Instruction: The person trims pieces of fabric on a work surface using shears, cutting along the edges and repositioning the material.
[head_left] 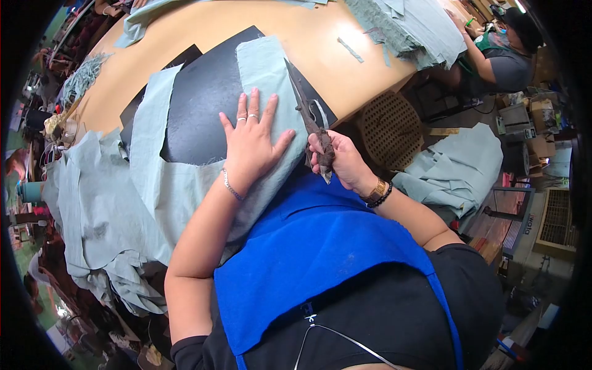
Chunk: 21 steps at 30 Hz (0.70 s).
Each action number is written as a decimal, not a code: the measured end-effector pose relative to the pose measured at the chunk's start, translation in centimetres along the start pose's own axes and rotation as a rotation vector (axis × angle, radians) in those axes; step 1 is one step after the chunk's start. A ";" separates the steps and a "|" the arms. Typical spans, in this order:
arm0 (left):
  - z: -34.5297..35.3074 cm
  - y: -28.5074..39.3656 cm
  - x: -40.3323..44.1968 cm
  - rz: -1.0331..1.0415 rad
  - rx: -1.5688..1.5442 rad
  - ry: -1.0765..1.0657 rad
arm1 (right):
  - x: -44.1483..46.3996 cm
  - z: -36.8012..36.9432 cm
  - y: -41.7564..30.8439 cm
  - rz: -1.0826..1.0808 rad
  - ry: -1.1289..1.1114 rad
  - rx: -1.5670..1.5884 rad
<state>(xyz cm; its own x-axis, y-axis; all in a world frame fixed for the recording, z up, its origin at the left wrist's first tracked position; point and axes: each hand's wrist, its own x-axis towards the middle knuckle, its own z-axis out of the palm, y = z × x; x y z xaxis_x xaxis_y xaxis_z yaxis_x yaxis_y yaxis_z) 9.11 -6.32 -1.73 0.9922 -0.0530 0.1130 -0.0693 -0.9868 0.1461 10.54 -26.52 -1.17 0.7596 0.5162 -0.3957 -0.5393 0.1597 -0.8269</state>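
Observation:
A pale green piece of fabric (262, 68) with a U-shaped opening lies over a dark, smooth board (200, 98). My left hand (253, 135) rests flat on its right-hand strip, fingers spread and pointing away from me. In my right hand (343, 159) is a pair of scissors (303, 98), its handles wrapped in brown cloth. The blades point away along the fabric's right edge; how far apart they are is hard to make out. A thin fabric sliver (321, 113) lies just right of the blades.
The tan table (320, 37) curves round in front. A stack of pale green fabric (425, 31) sits at its far right, with small scraps (350, 49) nearby. More fabric hangs at left. A woven-seat chair (391, 131) and a fabric pile (456, 169) are right; a co-worker (505, 61) sits beyond.

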 end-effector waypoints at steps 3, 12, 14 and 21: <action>0.3 0.0 0.5 -0.019 -0.033 0.017 | -0.1 0.0 0.3 0.020 0.009 -0.053; 1.5 -1.2 4.8 -0.025 -0.030 0.077 | -0.4 0.2 -0.3 0.016 0.005 0.013; 1.4 -1.0 4.2 -0.025 -0.038 0.063 | -0.2 -0.2 -0.3 0.045 -0.011 -0.029; 1.5 -0.5 3.5 -0.036 -0.028 0.083 | -0.2 0.4 -0.3 0.016 0.008 -0.047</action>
<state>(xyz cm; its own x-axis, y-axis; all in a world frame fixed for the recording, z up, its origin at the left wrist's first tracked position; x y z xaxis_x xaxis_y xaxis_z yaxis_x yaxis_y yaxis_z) 12.77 -6.21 -2.88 0.9821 -0.0039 0.1885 -0.0382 -0.9831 0.1789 10.43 -26.29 -0.64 0.7540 0.5116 -0.4119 -0.5336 0.1116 -0.8383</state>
